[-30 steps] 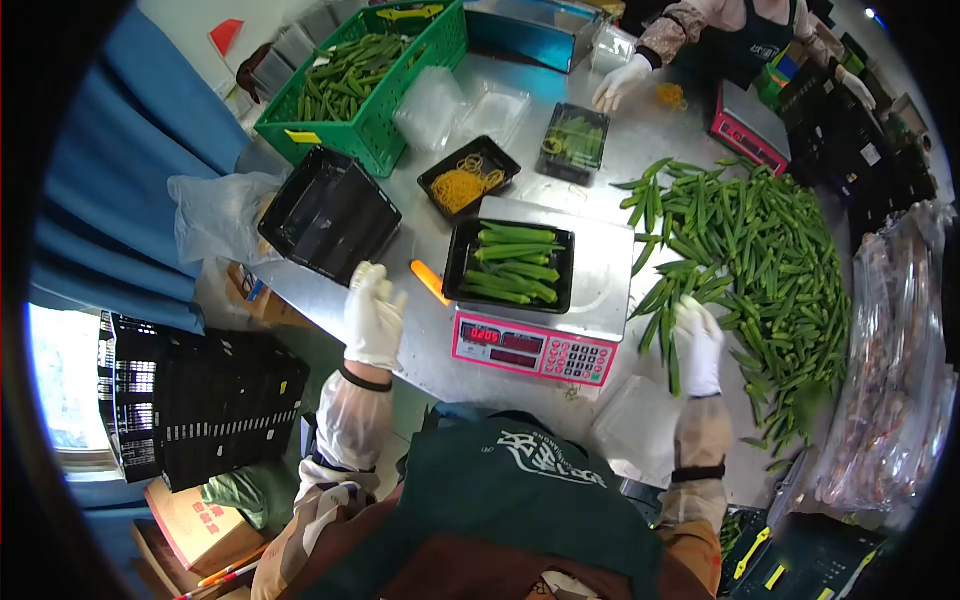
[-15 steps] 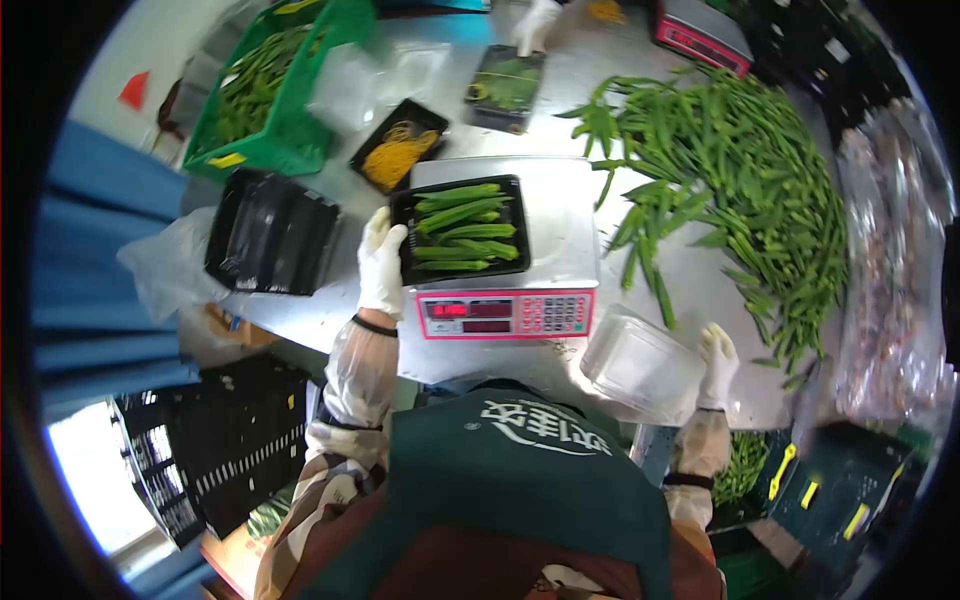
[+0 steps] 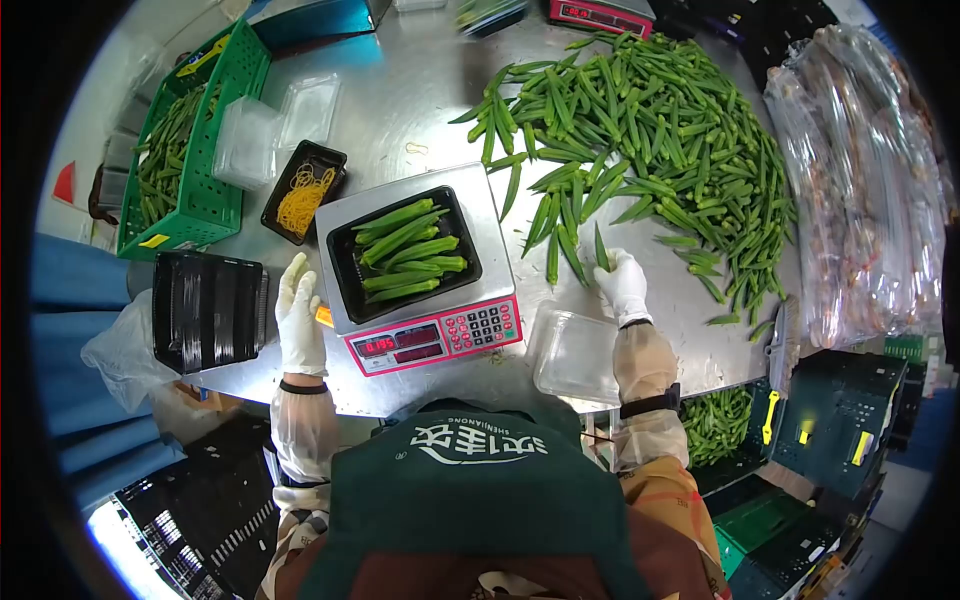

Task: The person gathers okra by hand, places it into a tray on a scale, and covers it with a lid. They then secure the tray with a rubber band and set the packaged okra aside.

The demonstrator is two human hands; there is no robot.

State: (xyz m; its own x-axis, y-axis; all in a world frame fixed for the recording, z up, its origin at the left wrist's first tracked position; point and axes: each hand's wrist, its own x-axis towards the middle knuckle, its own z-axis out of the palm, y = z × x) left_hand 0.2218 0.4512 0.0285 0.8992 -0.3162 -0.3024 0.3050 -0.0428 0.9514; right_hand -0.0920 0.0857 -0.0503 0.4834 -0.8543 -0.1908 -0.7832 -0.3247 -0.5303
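Note:
A black tray (image 3: 345, 270) with several green okra pods (image 3: 408, 244) lies on the steel platform of a digital scale (image 3: 500, 255). Its red display seems to read 0.195. My left hand (image 3: 299, 318), in a white glove, is beside the scale's left edge, open and apart from the tray. Close to the front of a large okra heap (image 3: 650, 130), my gloved right hand (image 3: 626, 288) pinches a single okra pod (image 3: 601, 248). Below that hand, a clear plastic lid (image 3: 575, 350) rests near the table's front edge.
Left of the scale are a black tray of yellow rubber bands (image 3: 304, 200), stacked black trays (image 3: 205, 312), clear lids (image 3: 247, 145) and a green crate (image 3: 190, 215). Plastic-wrapped bundles (image 3: 850, 190) line the right side. Another red scale (image 3: 602, 15) stands at the back.
My left hand has let go of the tray's edge. My right hand has moved from beside the clear lid to the okra and taken a pod. The co-worker's hand has left view.

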